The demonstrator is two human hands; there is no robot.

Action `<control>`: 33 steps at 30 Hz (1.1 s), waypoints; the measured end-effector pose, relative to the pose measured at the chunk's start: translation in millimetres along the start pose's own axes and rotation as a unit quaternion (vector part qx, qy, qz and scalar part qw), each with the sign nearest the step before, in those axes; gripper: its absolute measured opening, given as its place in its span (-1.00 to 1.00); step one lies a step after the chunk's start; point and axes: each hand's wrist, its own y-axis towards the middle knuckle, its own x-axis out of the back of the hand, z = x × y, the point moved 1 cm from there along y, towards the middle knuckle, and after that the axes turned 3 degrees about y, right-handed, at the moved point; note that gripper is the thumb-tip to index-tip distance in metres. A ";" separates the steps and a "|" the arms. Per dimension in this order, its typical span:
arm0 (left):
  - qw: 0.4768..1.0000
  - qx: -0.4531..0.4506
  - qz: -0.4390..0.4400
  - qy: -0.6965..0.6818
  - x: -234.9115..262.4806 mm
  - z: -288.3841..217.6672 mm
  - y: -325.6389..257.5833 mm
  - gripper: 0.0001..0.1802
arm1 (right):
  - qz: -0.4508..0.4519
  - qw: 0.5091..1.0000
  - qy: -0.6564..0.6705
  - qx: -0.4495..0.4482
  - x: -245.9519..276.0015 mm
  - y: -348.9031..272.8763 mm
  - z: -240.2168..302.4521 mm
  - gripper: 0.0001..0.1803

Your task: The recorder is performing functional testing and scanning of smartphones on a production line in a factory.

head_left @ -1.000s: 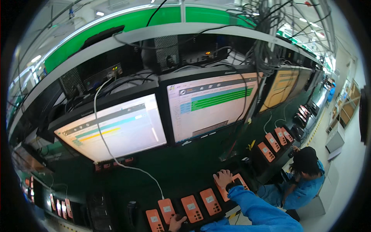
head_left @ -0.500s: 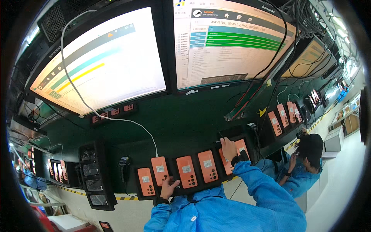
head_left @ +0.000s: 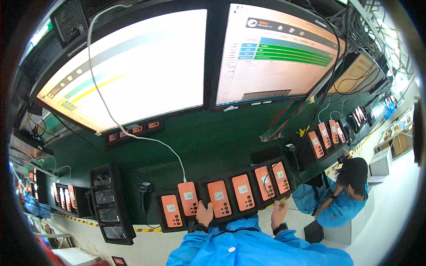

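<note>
A black tray at the table's front edge bears a row of several coral-pink phones, backs up, each with a white label. My left hand rests at the tray's front between the second phone and the third phone. Its fingertips are apart and I see nothing held. A white cable runs into the second phone's top end. My right hand is just in front of the tray's right part, fingers pinched on a thin dark cable that curves across the fifth phone.
Two large monitors stand behind the tray. To the left are a handheld scanner and a black tray of dark-screened phones. Another scanner and more pink phones lie right. A co-worker in blue sits at right.
My right hand has come from the far end of the fifth phone down to the tray's front edge, drawing the dark cable along. My left hand has shifted slightly right. The whole view has shifted.
</note>
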 end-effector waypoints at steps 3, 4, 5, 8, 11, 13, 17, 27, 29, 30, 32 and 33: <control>1.000 0.001 0.025 -0.002 -6.6 19.3 8.7 -0.26 | 0.064 0.914 0.137 -0.377 -2.6 -16.3 21.8 -0.68; 0.999 -0.006 0.038 -0.008 -6.6 20.1 9.6 -0.27 | 0.160 0.913 0.213 -0.310 -6.4 -10.3 10.8 -0.72; 0.998 -0.013 0.051 -0.015 -6.5 21.4 9.5 -0.28 | 0.253 0.894 0.284 -0.237 -12.3 -1.8 1.6 -0.75; 0.996 -0.033 0.053 -0.062 10.3 6.3 2.2 -0.34 | 0.230 0.830 0.386 -0.330 -18.7 7.8 -6.3 -0.73; 0.984 -0.023 0.085 -0.157 38.4 -5.6 -7.7 -0.44 | 0.260 0.850 0.378 -0.259 -16.1 -2.2 25.5 -0.73; 0.964 -0.102 0.017 -0.246 62.7 -13.7 -14.2 -0.53 | 0.268 0.825 0.417 -0.271 -21.2 -3.6 34.6 -0.70; 0.938 0.015 -0.013 -0.347 107.5 8.5 -18.8 -0.60 | 0.288 0.813 0.431 -0.265 -62.7 3.7 51.0 -0.77; 0.891 0.154 -0.119 -0.410 137.8 107.8 -54.9 -0.50 | 0.158 0.765 0.497 -0.378 -230.9 23.3 159.8 -0.78; 0.890 0.170 -0.125 -0.405 137.9 111.3 -68.4 -0.47 | 0.242 0.736 0.530 -0.345 -268.0 39.2 153.6 -0.73; 0.873 0.195 -0.127 -0.429 135.8 116.1 -75.1 -0.55 | 0.223 0.749 0.508 -0.362 -284.4 33.2 164.2 -0.72; 0.852 0.208 -0.129 -0.462 121.3 141.2 -91.1 -0.56 | 0.274 0.741 0.490 -0.368 -317.5 23.8 171.3 -0.74; 0.852 0.195 -0.124 -0.470 112.2 155.7 -96.9 -0.50 | 0.311 0.736 0.475 -0.370 -334.6 19.9 173.3 -0.76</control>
